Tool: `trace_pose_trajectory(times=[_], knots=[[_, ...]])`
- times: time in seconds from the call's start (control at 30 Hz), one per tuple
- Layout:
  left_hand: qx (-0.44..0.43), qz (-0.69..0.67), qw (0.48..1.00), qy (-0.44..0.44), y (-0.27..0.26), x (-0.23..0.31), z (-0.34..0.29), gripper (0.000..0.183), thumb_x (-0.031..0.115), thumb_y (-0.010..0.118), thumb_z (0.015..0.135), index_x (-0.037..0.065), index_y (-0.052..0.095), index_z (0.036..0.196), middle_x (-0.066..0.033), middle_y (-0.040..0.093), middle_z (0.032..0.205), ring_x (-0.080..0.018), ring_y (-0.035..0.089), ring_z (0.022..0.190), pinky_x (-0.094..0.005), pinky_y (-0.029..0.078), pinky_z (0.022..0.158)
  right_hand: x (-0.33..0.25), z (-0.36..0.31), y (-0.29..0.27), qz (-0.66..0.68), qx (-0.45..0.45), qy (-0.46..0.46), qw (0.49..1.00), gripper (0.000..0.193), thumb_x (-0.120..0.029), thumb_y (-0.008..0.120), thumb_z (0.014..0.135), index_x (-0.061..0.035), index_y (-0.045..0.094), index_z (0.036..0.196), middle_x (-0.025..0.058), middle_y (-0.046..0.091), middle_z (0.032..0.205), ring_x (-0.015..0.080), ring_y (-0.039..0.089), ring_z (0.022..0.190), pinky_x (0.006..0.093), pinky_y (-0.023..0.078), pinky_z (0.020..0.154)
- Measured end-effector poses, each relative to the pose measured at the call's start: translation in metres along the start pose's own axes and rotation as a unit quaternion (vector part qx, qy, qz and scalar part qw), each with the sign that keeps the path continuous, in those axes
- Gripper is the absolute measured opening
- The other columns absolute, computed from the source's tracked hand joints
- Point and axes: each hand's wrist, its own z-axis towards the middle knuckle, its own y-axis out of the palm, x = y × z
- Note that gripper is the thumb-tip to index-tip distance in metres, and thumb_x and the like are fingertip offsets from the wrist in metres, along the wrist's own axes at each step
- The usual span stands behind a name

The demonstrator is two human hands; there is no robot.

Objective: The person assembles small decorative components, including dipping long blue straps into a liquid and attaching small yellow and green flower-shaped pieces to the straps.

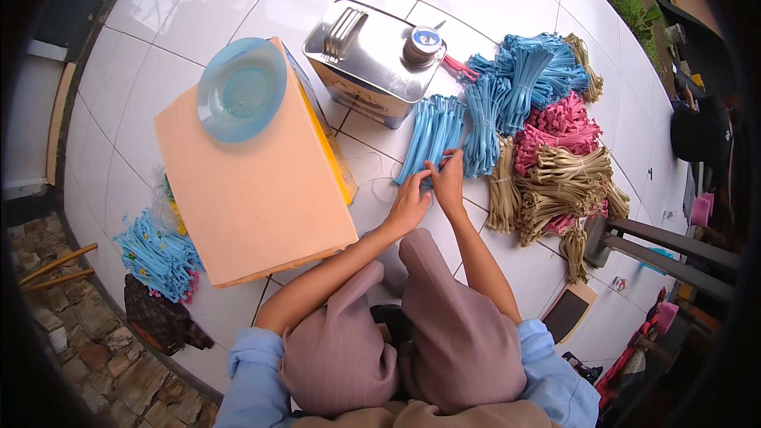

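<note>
On the white tiles ahead of me lies a row of light blue fabric strips (432,131), narrow and side by side. My left hand (410,204) is at their near end, its fingers drawn together. Close against it, my right hand (449,182) has its fingers bent in a pinch beside the same strips. What the fingertips hold is too small to make out. A thin clear thread (379,177) loops on the floor left of my hands. Right of the strips lies a tied blue bundle (483,123).
A peach-topped box (254,198) carries a blue translucent plate (242,91). Behind stands a metal can (372,55). Beyond the bundles are pink strips (559,127) and tan strips (567,190). A blue pile (158,254) lies left; a dark furniture leg (598,242) stands right.
</note>
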Motion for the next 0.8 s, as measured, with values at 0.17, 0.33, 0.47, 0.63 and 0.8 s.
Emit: trace_pose_trajectory(times=[0.17,0.33,0.47,0.63,0.8], knots=[[0.0,0.074,0.997,0.0,0.001,-0.015,-0.006,0.054,0.006,0.053,0.084,0.002,0.031,0.133,-0.0199,0.043,0.127,-0.0319,0.041,0.121,-0.0389,0.031,0.102,-0.024,0.004,-0.015,0.08,-0.123,0.137,0.98,0.037,-0.002,0.055,0.079,-0.0005,0.035,0.11,0.0164,0.054,0.08,0.0321,0.056,0.068,0.042,0.044,0.064],[-0.019,0.012,0.999,0.039,0.002,0.015,0.009,0.052,0.004,0.051,0.086,0.003,0.031,0.133,-0.0181,0.044,0.126,-0.0293,0.044,0.118,-0.0373,0.035,0.1,-0.03,0.01,-0.039,0.181,0.015,0.11,0.977,0.04,0.0,0.054,0.083,-0.0021,0.03,0.115,0.0115,0.053,0.082,0.0198,0.058,0.071,0.0324,0.047,0.064],[-0.016,-0.146,0.989,-0.011,-0.008,0.065,0.016,0.047,0.001,0.046,0.089,0.004,0.031,0.133,-0.0156,0.045,0.124,-0.0231,0.047,0.115,-0.0346,0.04,0.095,-0.069,0.03,-0.078,0.344,0.001,0.068,0.937,0.038,0.001,0.048,0.089,-0.0039,0.026,0.119,0.009,0.05,0.088,0.0154,0.058,0.075,0.0267,0.047,0.069],[-0.009,-0.207,0.978,0.013,-0.023,0.141,0.004,0.045,0.001,0.049,0.087,0.004,0.034,0.129,-0.0152,0.047,0.12,-0.0233,0.052,0.105,-0.0347,0.044,0.089,-0.109,0.054,-0.149,0.508,0.034,0.035,0.86,0.041,-0.001,0.048,0.09,-0.0051,0.023,0.122,0.0109,0.047,0.092,0.0174,0.059,0.073,0.0277,0.047,0.067],[0.131,-0.023,0.989,0.067,-0.043,0.152,0.01,0.059,0.039,0.04,0.096,-0.004,0.026,0.134,-0.0228,0.038,0.125,-0.0316,0.036,0.121,-0.0396,0.027,0.103,-0.144,0.051,-0.162,0.588,0.011,-0.029,0.809,0.045,0.0,0.047,0.089,-0.0097,0.021,0.124,0.0118,0.049,0.094,0.019,0.057,0.074,0.033,0.047,0.072]])
